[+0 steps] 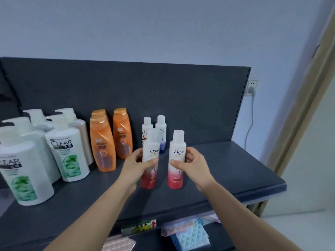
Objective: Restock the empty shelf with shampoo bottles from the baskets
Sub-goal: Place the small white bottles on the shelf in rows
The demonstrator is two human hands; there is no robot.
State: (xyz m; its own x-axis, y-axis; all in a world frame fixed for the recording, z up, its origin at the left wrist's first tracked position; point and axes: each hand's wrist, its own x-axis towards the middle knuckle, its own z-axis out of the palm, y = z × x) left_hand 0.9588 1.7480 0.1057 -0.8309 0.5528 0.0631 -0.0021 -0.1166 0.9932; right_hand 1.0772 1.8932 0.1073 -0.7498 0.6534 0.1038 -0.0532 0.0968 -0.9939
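Note:
On the dark grey shelf (226, 169) stand two slim white-and-red Dove bottles side by side. My left hand (135, 167) grips the left Dove bottle (151, 154) around its middle. My right hand (193, 165) grips the right Dove bottle (176, 156), thumb across its front. Both bottles are upright with their bases on or just above the shelf. Behind them stand a white Lux bottle (146, 126) and a white-and-blue Dove bottle (161, 131).
Two orange bottles (103, 142) stand left of the small ones, and several white Clear pump bottles (65, 151) fill the shelf's left end. The shelf's right part is bare. Packets (190, 236) lie on the lower shelf. A wall socket (252, 86) is at the right.

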